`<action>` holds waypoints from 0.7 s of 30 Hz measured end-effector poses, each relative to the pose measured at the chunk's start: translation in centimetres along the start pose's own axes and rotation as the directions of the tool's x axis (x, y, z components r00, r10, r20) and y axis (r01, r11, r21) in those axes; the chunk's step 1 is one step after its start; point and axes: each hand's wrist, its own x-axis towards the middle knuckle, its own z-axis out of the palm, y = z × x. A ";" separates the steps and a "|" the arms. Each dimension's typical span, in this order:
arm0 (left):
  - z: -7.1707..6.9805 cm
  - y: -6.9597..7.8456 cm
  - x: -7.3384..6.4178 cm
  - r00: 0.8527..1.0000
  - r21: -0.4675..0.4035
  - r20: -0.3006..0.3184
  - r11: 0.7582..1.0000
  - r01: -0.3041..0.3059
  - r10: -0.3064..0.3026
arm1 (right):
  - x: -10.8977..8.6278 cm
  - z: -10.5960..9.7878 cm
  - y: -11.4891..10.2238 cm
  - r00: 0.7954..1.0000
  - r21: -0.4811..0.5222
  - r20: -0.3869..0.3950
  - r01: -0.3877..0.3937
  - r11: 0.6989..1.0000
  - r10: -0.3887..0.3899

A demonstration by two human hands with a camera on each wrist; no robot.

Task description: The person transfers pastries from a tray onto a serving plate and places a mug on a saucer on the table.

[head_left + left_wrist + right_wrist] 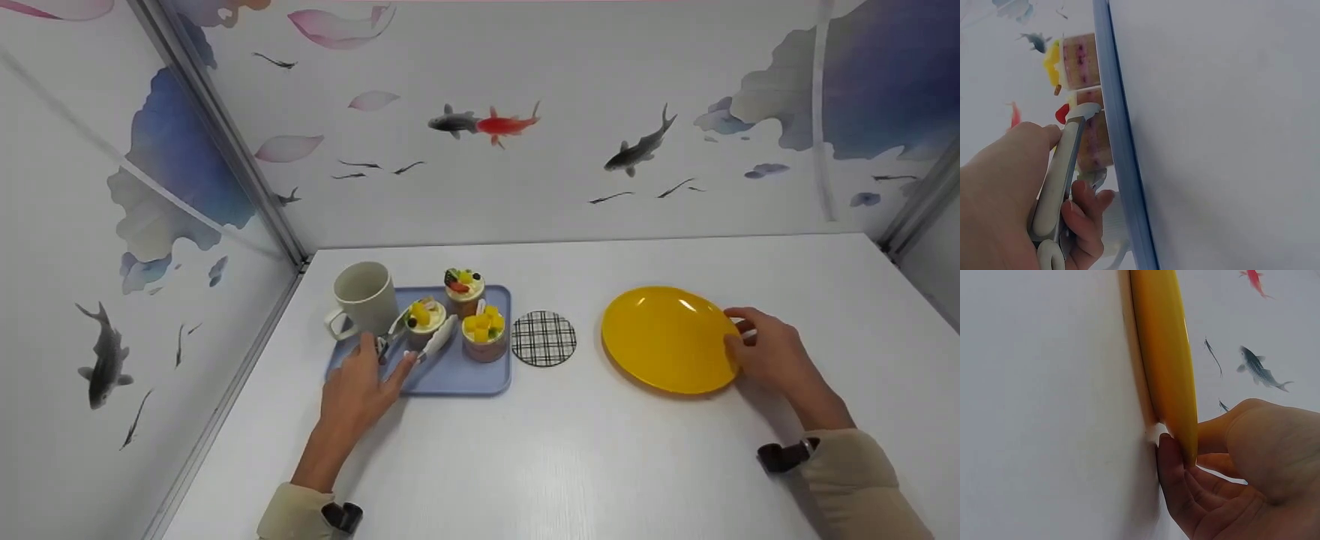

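Note:
My left hand (360,394) holds a pair of tongs with pale grips (1057,185), thumb on one arm and fingers curled at the other. The tongs' arms (441,337) stand on either side of a small fruit-topped dessert cup (426,316) on the blue tray (450,384). Whether they squeeze the cup I cannot tell. Two more dessert cups, one at the back (465,291) and one on the right (484,337), stand beside it. At the right, my right hand (776,356) pinches the rim of a yellow plate (1167,354), thumb above and fingers beneath.
A pale mug (365,296) stands at the tray's back left corner, its handle towards the left. Between tray and plate lies a round checked coaster (544,339). White panels painted with fish (637,150) wall the table (570,457) at the back and sides.

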 end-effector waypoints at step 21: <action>0.0 -0.5 0.1 1.000 0.016 -0.021 1.000 -0.020 0.020 | 0.1 0.0 -0.1 1.000 -0.004 0.003 -0.014 1.000 0.014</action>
